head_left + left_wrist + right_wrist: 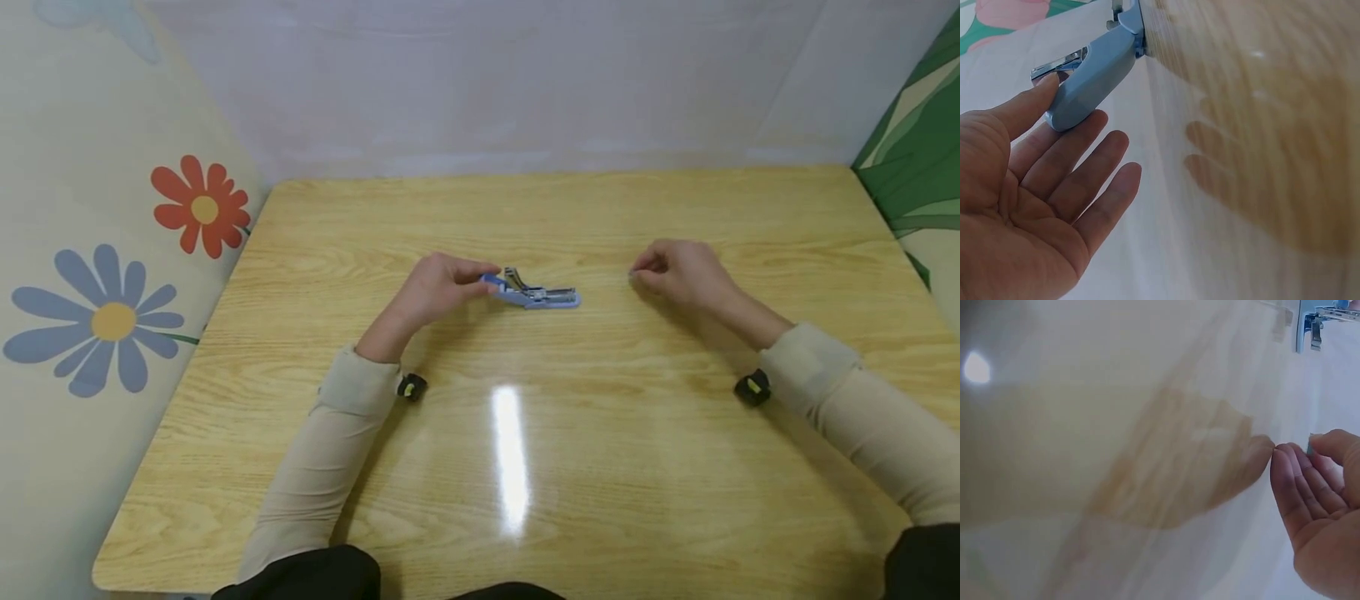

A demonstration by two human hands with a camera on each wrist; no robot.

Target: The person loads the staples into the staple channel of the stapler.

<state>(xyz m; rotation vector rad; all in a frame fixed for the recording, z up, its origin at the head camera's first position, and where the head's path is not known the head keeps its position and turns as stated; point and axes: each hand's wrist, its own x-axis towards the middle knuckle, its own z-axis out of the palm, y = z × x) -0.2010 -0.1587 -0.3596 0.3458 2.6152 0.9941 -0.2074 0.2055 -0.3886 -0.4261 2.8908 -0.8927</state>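
Note:
A light blue stapler (pixel 551 302) lies opened out on the table, its metal staple channel showing. My left hand (pixel 442 287) pinches the stapler's end between thumb and fingers. Seen from the left wrist, that hand (pixel 1041 187) has its thumb against the metal part of the blue stapler (pixel 1094 78), and the lower fingers are spread loose. To the right of the stapler and apart from it, my right hand (pixel 686 271) pinches a small greyish piece (pixel 632 273). From the right wrist, this small piece (pixel 1310 446) is mostly covered by the fingertips.
The wooden table (pixel 585 433) reflects a bright light strip near its front. A white wall (pixel 555 83) stands behind, and a flower-painted panel (pixel 75 217) is at the left. Small black devices (pixel 752 388) sit at both wrists.

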